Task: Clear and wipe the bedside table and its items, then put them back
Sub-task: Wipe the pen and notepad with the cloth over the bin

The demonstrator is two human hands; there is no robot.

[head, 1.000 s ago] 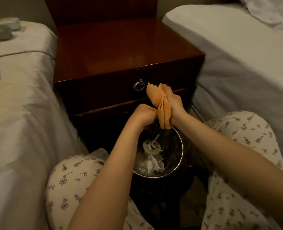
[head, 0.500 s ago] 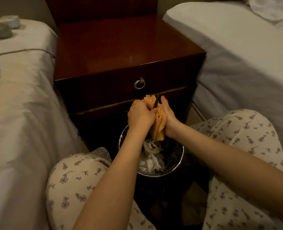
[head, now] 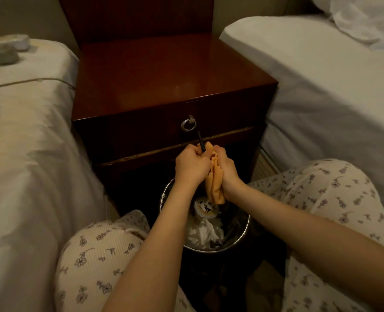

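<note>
Location: the narrow gap between two beds with white sheets, the left bed (head: 29, 154) and the right bed (head: 321, 86). A dark red-brown bedside table (head: 164, 82) stands between them. Its polished top carries nothing. The drawer front has a metal ring pull (head: 188, 125).

Writing: the only printed surface is the top of a round cup (head: 203, 209) in the bin. It shows dark and orange marks (too small and dim to read).

Container: a round metal waste bin (head: 242, 236) stands on the floor in front of the table, directly below the hands. Contents:
- the round cup, near the back edge;
- crumpled white tissue (head: 203, 233), in the middle;
- dark items on the right side, kind not discernible.

Hands: both are raised over the bin, touching each other, just in front of the table's lower front edge.
- The left hand (head: 192, 164) has its fingers curled tight round a thin dark stick (head: 200, 140), which projects upward towards the ring pull. Its kind cannot be told.
- The right hand (head: 227, 170) grips a folded orange cloth (head: 214, 188). The cloth lies between the two hands and its lower end hangs just above the cup.

Other: knees in cream floral pyjama trousers (head: 96, 255) flank the bin. Blurred grey and white objects (head: 2, 52) lie at the far end of the left bed.
</note>
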